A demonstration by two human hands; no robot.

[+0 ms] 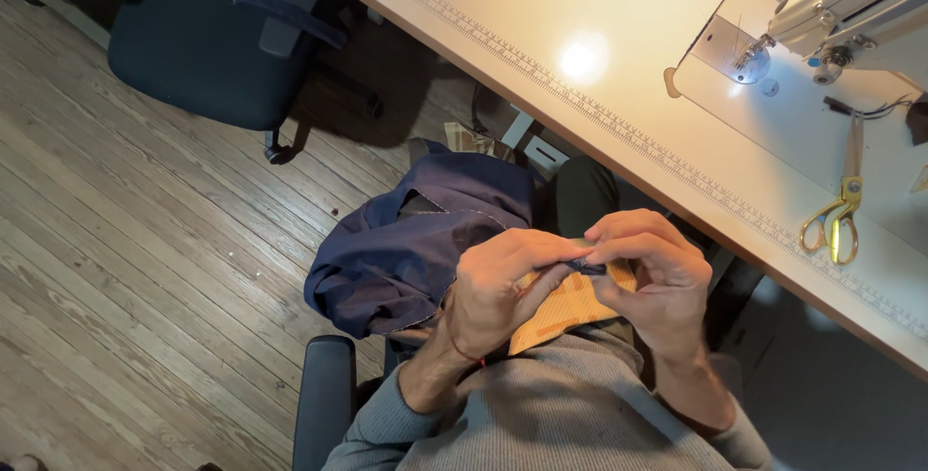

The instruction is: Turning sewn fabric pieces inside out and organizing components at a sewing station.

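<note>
Head view, looking down at the lap of a seated person. Left hand (498,287) and right hand (652,273) meet in front of the chest, fingertips pinched together on a small dark blue strip of fabric (585,266) that shows between them. Both grips closed on that strip. Just below and behind the fingers lies an orange patterned piece (565,309), partly hidden by the left palm; cannot tell which hand bears it. Navy cloth (411,253) bunched over the lap to the left of the left hand, touching the wrist area. Thin red cord on the left wrist.

Sewing table (541,7) beyond the hands, a ruler strip along its near edge. White sewing machine (851,7) at far right; gold-handled scissors (836,220) near it, well apart from the hands. Dark office chair (208,36) on plank floor.
</note>
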